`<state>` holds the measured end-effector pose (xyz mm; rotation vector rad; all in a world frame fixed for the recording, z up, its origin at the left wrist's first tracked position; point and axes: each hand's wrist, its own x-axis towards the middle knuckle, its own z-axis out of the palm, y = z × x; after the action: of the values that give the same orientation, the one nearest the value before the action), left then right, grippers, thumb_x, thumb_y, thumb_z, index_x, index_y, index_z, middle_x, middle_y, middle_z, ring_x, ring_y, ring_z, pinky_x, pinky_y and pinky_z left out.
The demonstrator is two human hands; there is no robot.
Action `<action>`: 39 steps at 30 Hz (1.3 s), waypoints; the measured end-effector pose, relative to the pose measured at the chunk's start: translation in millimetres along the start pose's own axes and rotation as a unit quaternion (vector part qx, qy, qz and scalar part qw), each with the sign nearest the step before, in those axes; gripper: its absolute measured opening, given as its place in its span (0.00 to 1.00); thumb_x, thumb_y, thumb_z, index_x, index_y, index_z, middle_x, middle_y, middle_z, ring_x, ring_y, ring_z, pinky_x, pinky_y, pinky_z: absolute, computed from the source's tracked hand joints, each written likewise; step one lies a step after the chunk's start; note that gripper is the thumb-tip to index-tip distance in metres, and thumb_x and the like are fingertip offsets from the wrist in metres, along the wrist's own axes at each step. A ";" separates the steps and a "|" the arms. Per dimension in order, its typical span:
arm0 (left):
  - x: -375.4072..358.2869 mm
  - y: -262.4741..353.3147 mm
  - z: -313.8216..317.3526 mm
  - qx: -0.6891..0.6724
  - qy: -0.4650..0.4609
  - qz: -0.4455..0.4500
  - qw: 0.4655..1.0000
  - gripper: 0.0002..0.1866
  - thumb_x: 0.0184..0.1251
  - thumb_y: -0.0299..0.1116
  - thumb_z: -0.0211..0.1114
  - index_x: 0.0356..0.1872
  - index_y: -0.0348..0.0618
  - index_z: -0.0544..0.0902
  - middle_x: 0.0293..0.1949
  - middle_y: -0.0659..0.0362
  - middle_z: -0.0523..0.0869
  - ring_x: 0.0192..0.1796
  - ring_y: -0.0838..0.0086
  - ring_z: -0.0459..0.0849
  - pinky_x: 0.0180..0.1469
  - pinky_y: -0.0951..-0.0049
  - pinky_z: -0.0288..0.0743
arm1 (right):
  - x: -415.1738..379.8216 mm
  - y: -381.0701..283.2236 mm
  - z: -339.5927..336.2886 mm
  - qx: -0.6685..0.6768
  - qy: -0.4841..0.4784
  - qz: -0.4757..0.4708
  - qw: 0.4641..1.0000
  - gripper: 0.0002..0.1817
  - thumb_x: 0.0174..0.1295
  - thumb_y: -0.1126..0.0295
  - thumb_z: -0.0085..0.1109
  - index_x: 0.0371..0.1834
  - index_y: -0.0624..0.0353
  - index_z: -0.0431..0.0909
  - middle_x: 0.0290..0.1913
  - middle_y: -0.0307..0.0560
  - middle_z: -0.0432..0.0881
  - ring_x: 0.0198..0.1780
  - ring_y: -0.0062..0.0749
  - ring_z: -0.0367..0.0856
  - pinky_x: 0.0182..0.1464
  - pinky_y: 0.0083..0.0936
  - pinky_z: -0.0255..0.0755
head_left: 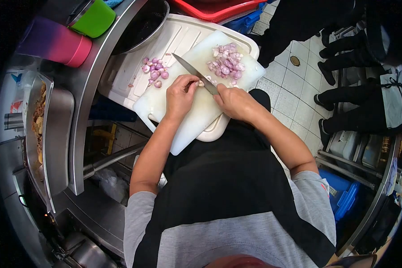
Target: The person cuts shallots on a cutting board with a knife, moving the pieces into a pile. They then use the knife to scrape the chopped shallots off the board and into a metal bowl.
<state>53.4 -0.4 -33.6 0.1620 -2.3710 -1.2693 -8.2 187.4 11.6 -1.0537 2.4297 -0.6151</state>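
Observation:
My right hand is wrapped round the handle of a large knife, its blade pointing up and left across a white cutting board. Close to the blade's left side, my left hand pinches a small pale shallot piece against the board. Sliced purple-white shallots lie heaped on the board's upper right. Several whole purple shallots sit at the board's upper left edge, partly on the cream plastic lid under it.
A dark metal bowl stands at the upper left, beside a steel counter edge with pink and green containers. A red basket is at the top. People in dark clothing stand at the right on the tiled floor.

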 end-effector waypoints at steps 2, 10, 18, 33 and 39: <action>-1.9 4.2 1.0 -0.011 -0.008 -0.004 1.000 0.08 0.60 0.22 0.70 0.41 0.39 0.86 0.41 0.55 0.88 0.40 0.66 0.88 0.44 0.70 0.82 | 6.8 0.3 1.6 0.041 0.013 0.026 0.999 0.17 0.72 0.61 0.50 0.44 0.69 0.73 0.32 0.70 0.83 0.39 0.66 0.83 0.45 0.54 0.75; -2.6 4.9 3.6 0.151 -0.029 0.113 0.982 0.12 0.57 0.27 0.73 0.43 0.42 0.86 0.43 0.54 0.88 0.48 0.57 0.85 0.53 0.60 0.77 | -7.6 11.8 -16.9 -0.048 0.015 0.005 0.999 0.16 0.71 0.60 0.52 0.44 0.65 0.73 0.31 0.67 0.84 0.38 0.64 0.84 0.43 0.54 0.76; -6.2 4.4 -0.9 0.140 -0.015 0.111 0.984 0.09 0.58 0.25 0.71 0.40 0.40 0.87 0.41 0.54 0.89 0.46 0.59 0.86 0.51 0.63 0.79 | -38.4 -2.3 -18.2 -0.125 0.075 -0.052 0.988 0.13 0.70 0.63 0.54 0.38 0.64 0.71 0.21 0.59 0.82 0.27 0.58 0.84 0.29 0.51 0.77; -4.7 6.2 -0.3 0.129 -0.003 0.099 0.987 0.07 0.58 0.25 0.71 0.37 0.40 0.87 0.38 0.54 0.89 0.42 0.60 0.87 0.48 0.64 0.79 | -30.9 -10.4 -14.1 -0.120 0.046 -0.036 0.991 0.12 0.70 0.66 0.48 0.40 0.66 0.73 0.25 0.60 0.85 0.29 0.57 0.87 0.31 0.49 0.80; -5.9 3.7 0.2 0.128 0.001 0.107 0.986 0.06 0.58 0.24 0.71 0.37 0.40 0.87 0.38 0.55 0.89 0.42 0.60 0.87 0.47 0.64 0.80 | -5.5 -2.1 2.2 -0.110 0.086 -0.054 0.989 0.11 0.69 0.67 0.49 0.40 0.66 0.73 0.25 0.60 0.85 0.29 0.56 0.87 0.31 0.50 0.79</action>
<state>58.9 3.6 -32.7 -0.0132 -2.4662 -0.8640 -2.5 189.7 12.1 -1.2760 2.6521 -0.4981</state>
